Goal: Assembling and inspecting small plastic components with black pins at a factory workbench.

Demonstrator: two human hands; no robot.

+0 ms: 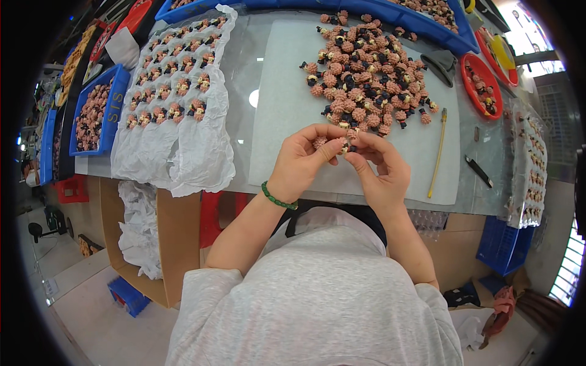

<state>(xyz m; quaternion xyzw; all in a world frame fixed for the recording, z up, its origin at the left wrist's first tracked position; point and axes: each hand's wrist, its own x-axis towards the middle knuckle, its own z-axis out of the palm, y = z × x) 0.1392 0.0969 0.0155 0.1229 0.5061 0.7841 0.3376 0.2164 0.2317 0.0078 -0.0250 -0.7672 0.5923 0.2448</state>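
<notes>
Just above the near edge of the white sheet [287, 79], my left hand [305, 154] and my right hand [383, 171] meet with fingertips pinched together. Between them is a small figurine [347, 148] with pink bumpy hair and a dark body. Fingers cover part of it, and another pink knob shows by the left fingers. A large heap of similar figurines [360, 79] lies right beyond my hands. My left wrist wears a green bead bracelet [279, 196].
Left of the sheet, a paper-covered tray [174, 137] holds rows of figurines. Blue bins [116, 116] stand farther left and along the back. To the right are a thin brush [437, 152], a black-handled tool [478, 171], a red bowl [495, 91] and a packed clear tray [528, 171].
</notes>
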